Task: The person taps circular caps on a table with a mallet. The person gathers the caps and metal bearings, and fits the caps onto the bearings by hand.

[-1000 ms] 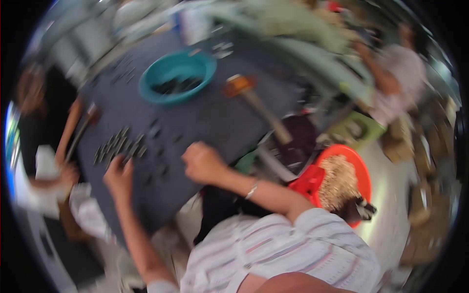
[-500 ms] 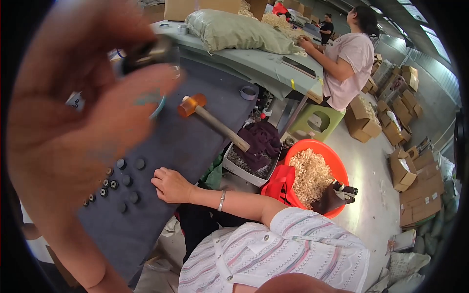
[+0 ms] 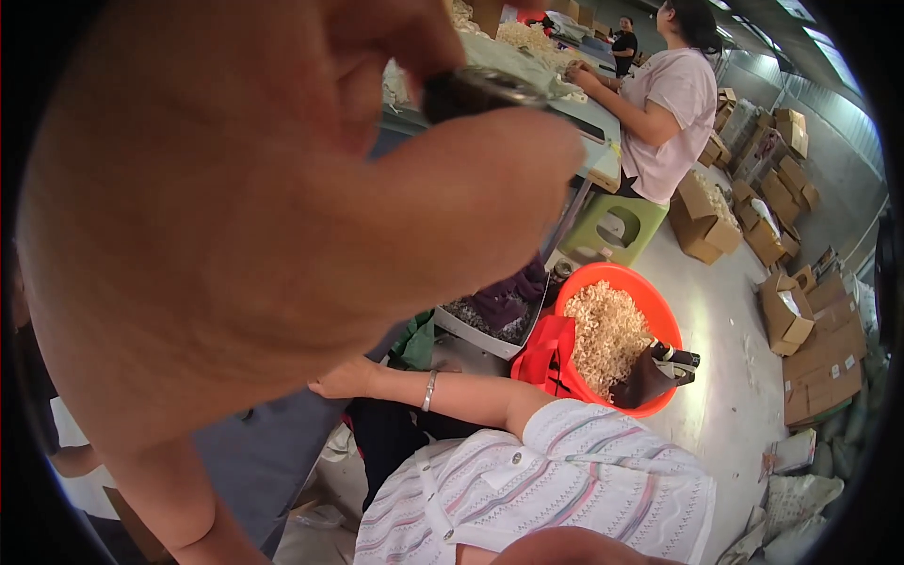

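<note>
My left hand (image 3: 311,207) is raised very close to the camera and fills much of the upper left. Between its thumb and fingers it pinches a small dark round piece (image 3: 480,89) with a shiny rim, too blurred to name more exactly. Lower down, my right hand (image 3: 341,379), with a bracelet at the wrist, rests at the edge of the dark-covered table (image 3: 259,452). Its fingers are hidden behind my left hand. Most of the tabletop is hidden too.
Right of the table stand a white box (image 3: 476,331) with purple cloth (image 3: 508,299) and a red basin (image 3: 664,306) of pale curly shavings. A person (image 3: 669,113) works at the far table beside a green stool (image 3: 617,226). Cardboard boxes (image 3: 824,363) line the right side.
My left hand has moved right and nearer the camera with the dark round piece. It now covers the mallet and small black discs seen earlier. My right arm stays nearly still.
</note>
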Action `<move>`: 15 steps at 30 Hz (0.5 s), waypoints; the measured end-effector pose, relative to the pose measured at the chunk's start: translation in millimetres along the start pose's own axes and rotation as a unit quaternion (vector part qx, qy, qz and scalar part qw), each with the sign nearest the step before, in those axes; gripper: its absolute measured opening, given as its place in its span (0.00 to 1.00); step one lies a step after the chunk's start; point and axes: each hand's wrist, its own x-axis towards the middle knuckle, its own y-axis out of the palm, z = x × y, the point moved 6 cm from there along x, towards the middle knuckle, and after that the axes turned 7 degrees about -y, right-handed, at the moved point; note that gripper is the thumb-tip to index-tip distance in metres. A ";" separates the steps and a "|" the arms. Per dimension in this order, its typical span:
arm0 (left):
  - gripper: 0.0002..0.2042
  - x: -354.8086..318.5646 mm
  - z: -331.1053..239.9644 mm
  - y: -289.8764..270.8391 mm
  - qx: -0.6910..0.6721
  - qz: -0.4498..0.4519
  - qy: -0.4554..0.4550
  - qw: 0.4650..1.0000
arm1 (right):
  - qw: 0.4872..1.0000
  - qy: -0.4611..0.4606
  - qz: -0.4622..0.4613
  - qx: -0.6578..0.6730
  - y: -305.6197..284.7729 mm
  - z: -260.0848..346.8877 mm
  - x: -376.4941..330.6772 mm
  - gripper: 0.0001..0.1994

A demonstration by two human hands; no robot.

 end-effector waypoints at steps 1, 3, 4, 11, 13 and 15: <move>0.29 1.7 -2.5 1.0 -0.002 0.006 0.001 1.000 | 1.000 -0.008 0.010 -0.023 0.5 0.2 0.2 0.07; 0.31 5.1 -6.7 0.4 -0.006 0.015 0.001 1.000 | 0.995 -0.048 0.012 -0.083 1.1 3.8 0.9 0.07; 0.32 7.0 -8.3 0.3 -0.009 0.022 -0.002 1.000 | 0.999 0.014 0.046 -0.004 6.5 -2.9 -0.6 0.07; 0.39 14.8 -24.0 1.2 -0.012 0.057 -0.017 0.998 | 0.991 0.067 0.089 0.070 22.1 -14.0 -2.8 0.09; 0.41 14.4 -27.0 3.0 0.002 0.062 -0.025 0.998 | 0.993 0.057 0.088 0.060 21.7 -14.2 -4.0 0.09; 0.43 13.0 -28.6 4.1 -0.002 0.054 -0.044 0.998 | 0.993 0.054 0.088 0.055 21.6 -14.0 -4.8 0.09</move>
